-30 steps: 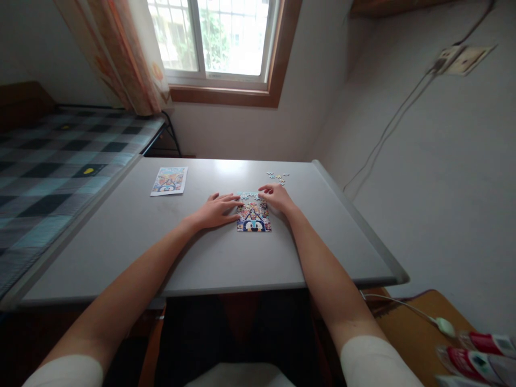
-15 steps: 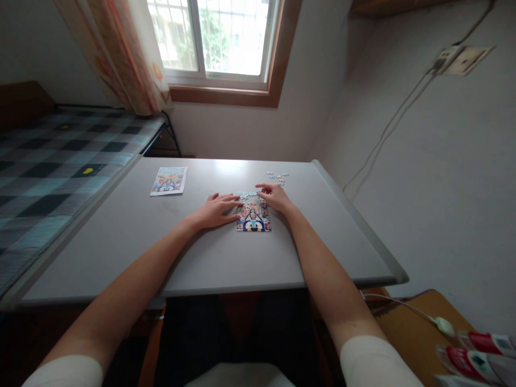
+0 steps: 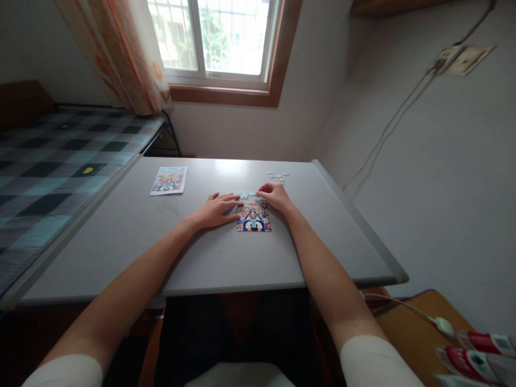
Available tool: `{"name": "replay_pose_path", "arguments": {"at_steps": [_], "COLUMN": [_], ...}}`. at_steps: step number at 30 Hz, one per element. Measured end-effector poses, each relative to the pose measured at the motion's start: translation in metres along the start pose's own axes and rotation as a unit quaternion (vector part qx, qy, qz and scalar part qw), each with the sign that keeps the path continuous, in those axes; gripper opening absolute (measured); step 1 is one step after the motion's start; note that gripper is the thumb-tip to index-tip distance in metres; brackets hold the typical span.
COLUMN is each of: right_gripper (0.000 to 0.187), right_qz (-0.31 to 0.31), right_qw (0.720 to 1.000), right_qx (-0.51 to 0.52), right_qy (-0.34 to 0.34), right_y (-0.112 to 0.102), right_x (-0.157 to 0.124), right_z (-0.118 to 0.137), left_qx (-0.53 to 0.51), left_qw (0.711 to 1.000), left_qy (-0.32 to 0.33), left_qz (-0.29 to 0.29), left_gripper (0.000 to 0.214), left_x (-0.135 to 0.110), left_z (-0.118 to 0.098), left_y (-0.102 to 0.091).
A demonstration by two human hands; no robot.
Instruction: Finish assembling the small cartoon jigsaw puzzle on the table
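Observation:
A partly assembled jigsaw puzzle [image 3: 253, 219] with a blue cartoon dog's face lies on the grey table in front of me. My left hand [image 3: 220, 209] rests flat with fingers spread, its fingertips touching the puzzle's left edge. At the puzzle's upper right corner, my right hand [image 3: 276, 196] has thumb and index finger pinched together on a small puzzle piece, mostly hidden by the fingers. Several loose puzzle pieces [image 3: 278, 176] lie just beyond the right hand. A printed reference picture [image 3: 169, 180] with the same dog lies farther left.
The table [image 3: 201, 269] has a raised rim on its right side, close to the wall. A bed with a checked cover [image 3: 80, 156] stands to the left. At the lower right, plastic bottles [image 3: 471, 363] and a white cable lie on a brown surface [image 3: 423, 312].
The right hand's index finger has curled down from a stretched position into a pinch at the puzzle's upper right. The left hand stays in place.

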State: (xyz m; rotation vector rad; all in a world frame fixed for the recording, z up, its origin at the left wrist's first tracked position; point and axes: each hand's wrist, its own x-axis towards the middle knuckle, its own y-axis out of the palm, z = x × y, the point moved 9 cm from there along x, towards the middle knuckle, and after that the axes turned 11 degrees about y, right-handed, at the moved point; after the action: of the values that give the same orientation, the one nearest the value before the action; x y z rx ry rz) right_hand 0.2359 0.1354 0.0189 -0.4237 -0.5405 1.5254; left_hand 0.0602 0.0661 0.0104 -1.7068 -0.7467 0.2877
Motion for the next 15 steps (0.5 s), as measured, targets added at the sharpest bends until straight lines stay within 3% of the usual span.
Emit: {"name": "replay_pose_path", "arguments": {"at_steps": [4, 9, 15], "right_gripper": [0.011, 0.013, 0.014], "right_qz": [0.017, 0.0, -0.018], "right_qw": [1.0, 0.994, 0.987], "right_qx": [-0.007, -0.103, -0.155], "right_qy": [-0.01, -0.021, -0.026], "right_y": [0.0058, 0.0107, 0.0031], "right_x": [-0.0009, -0.0026, -0.0062], "right_z": [0.0012, 0.0033, 0.0097], "left_qx": [0.003, 0.004, 0.002], "left_qw": [1.0, 1.0, 1.0], "left_qy": [-0.001, -0.001, -0.001], "left_qz": [-0.001, -0.001, 0.0], "left_gripper": [0.049, 0.049, 0.049], "left_x": [-0.0001, -0.0003, -0.0002], "left_z": [0.0, 0.001, 0.0001], "left_y": [-0.0001, 0.0003, -0.0005]}}
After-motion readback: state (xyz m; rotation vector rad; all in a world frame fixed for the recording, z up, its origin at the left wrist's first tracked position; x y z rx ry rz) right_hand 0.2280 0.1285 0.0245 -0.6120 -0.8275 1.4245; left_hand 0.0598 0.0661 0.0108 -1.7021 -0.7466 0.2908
